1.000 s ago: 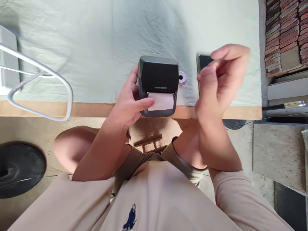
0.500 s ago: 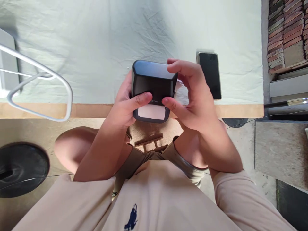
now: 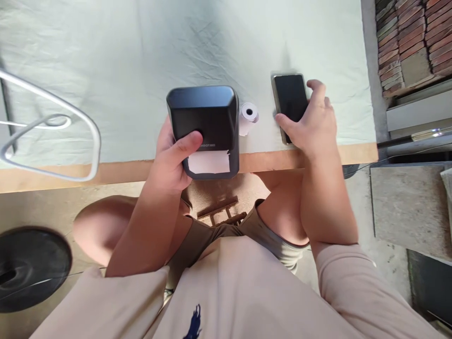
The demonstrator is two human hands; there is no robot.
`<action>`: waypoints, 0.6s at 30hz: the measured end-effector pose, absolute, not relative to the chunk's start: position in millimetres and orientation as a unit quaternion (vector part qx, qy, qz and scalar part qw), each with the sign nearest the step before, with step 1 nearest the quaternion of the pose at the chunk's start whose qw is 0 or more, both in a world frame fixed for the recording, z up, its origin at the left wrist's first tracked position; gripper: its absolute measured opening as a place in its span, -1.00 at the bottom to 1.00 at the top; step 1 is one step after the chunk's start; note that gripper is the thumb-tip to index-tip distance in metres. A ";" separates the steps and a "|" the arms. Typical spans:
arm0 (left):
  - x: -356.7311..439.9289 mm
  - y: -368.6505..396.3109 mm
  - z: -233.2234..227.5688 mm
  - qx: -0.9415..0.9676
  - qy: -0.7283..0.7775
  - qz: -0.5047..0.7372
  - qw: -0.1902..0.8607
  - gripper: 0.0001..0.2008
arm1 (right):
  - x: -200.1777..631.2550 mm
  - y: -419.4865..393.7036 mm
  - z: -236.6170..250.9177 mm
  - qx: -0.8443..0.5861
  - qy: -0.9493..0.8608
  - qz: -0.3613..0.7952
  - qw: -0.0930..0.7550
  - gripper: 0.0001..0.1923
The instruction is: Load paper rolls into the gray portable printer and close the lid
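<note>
A small black label printer with a strip of white paper sticking out of its slot is held over the table's front edge by my left hand, thumb on its front face. My right hand lies on a black phone that rests flat on the pale cloth, fingers curled around its right side and thumb at its lower left. A small white paper roll lies on the cloth between printer and phone.
The table has a wooden front edge and a pale wrinkled cloth. A white wire frame juts in at the left. A stack of bricks stands at the right. My knees are below the table edge.
My right hand left the printer and moved right onto the phone. The printer shifted left in my left hand alone, which uncovered the paper roll.
</note>
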State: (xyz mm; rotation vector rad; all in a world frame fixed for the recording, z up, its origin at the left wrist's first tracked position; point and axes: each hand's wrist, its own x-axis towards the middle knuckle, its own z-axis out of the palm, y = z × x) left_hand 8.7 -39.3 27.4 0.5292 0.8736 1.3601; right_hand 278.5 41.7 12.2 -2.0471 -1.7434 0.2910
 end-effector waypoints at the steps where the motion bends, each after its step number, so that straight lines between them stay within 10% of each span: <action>1: 9.3 -38.5 26.7 0.247 0.388 0.608 0.647 -0.62 | 278.1 40.2 10.5 -0.726 -0.642 0.103 0.223 -0.20; 18: 9.1 -35.8 10.8 0.273 0.327 0.648 0.631 -0.82 | 340.9 49.2 -6.3 -0.673 -0.614 0.227 0.343 -0.55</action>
